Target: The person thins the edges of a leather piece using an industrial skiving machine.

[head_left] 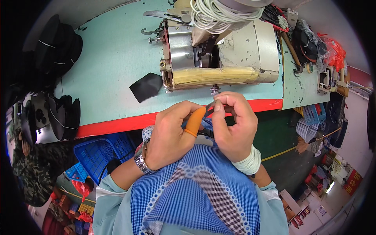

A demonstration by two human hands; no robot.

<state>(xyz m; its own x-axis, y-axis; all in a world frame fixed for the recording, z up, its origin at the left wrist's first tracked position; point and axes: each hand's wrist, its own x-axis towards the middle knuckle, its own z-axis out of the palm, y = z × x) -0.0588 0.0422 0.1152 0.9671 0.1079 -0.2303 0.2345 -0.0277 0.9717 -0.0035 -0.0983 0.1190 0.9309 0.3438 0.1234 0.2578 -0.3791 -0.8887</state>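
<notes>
My left hand [171,127] and my right hand [237,125] meet in front of the table's red edge, both with fingers closed. Between their fingertips they pinch a small dark strip of material [210,108], mostly covered by the fingers. An orange rubber finger cot [194,122] covers the left thumb. Just beyond the hands stands a cream and metal sewing-type machine [248,47], with a worn yellow pad [215,76] along its front. Left of the machine, a black flat piece [146,87] lies on the pale green tabletop [113,51].
Tied stacks of black pieces [58,45] stand at the far left. White cord loops [219,17] hang on the machine's top. A blue basket [98,156] sits below the table at left. A hammer [291,49] lies right of the machine. Another person's camouflage clothing [35,172] shows at left.
</notes>
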